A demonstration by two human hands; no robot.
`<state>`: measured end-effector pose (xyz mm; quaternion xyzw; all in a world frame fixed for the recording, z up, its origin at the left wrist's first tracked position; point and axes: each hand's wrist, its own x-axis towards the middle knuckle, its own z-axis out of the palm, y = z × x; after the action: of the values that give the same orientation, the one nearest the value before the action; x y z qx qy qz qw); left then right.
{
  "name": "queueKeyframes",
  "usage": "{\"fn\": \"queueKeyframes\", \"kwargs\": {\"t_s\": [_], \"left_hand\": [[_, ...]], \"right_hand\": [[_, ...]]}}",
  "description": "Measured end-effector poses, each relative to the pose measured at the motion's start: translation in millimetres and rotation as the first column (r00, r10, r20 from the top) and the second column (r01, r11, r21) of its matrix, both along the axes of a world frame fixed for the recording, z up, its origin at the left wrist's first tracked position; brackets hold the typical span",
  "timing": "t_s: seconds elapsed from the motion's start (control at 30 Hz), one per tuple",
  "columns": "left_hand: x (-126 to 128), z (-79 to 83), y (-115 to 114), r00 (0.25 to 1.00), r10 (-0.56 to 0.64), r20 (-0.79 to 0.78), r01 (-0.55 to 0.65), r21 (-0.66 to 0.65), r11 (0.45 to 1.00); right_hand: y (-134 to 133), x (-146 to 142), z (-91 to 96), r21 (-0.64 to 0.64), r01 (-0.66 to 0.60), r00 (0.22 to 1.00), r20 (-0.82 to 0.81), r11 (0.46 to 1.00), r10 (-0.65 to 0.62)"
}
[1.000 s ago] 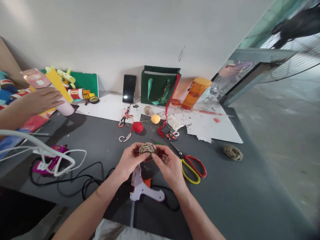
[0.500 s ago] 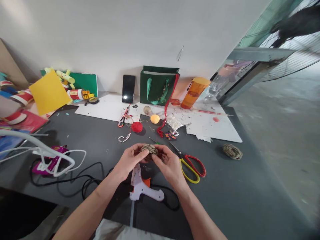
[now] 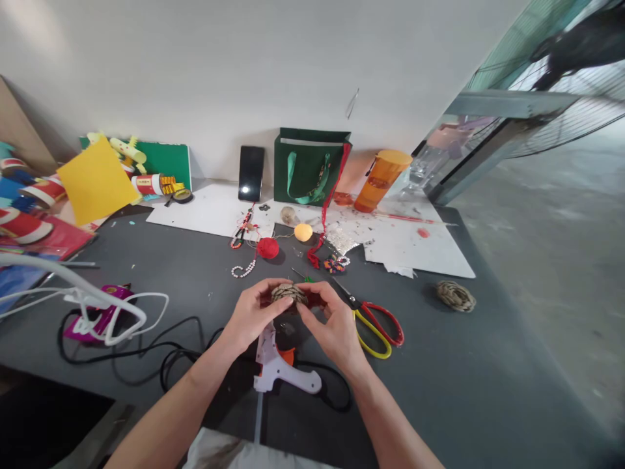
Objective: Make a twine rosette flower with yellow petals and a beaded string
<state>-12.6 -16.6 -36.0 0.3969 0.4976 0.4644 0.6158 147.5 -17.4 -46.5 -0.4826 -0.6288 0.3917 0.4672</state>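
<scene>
Between my two hands is a small brown braided rope coil, roundish and woven-looking. My left hand pinches its left side with the thumb across the front. On the right side, the fingers and thumb of my right hand are closed on it too. Just below lies a white glue gun with an orange trigger and a clear glue stick out of its back. Scissors with one red and one yellow handle lie right of my right hand. A similar coil rests farther right on the grey table.
Behind are a red yarn ball, a yellow ball, a bead string, a phone, a green gift bag and an orange bottle. Cables and a purple device occupy the left.
The coil has tilted slightly in my fingers and shifted a little left. Both hands keep their hold on it; the things on the table look the same.
</scene>
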Motion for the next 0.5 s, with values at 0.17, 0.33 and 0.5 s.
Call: {"fn": "queueKeyframes", "kwargs": {"t_s": [0.17,0.33,0.5], "left_hand": [[-1.5,1.5,0.2,1.000,-0.010,-0.009,0.010,0.022,1.000],[-2.4,2.1,-0.2,1.000,0.015,-0.001,-0.015,0.021,1.000],[-2.5,3.2,-0.4,0.999,0.014,0.041,-0.014,0.014,1.000]], "right_hand": [[-2.1,-0.7,1.9,0.102,0.002,0.999,0.044,0.995,-0.006],[-4.7,-2.6,4.3,0.176,-0.009,0.996,0.089,0.984,-0.006],[-5.4,-3.5,4.3,0.189,0.010,0.991,0.132,0.982,-0.036]]}}
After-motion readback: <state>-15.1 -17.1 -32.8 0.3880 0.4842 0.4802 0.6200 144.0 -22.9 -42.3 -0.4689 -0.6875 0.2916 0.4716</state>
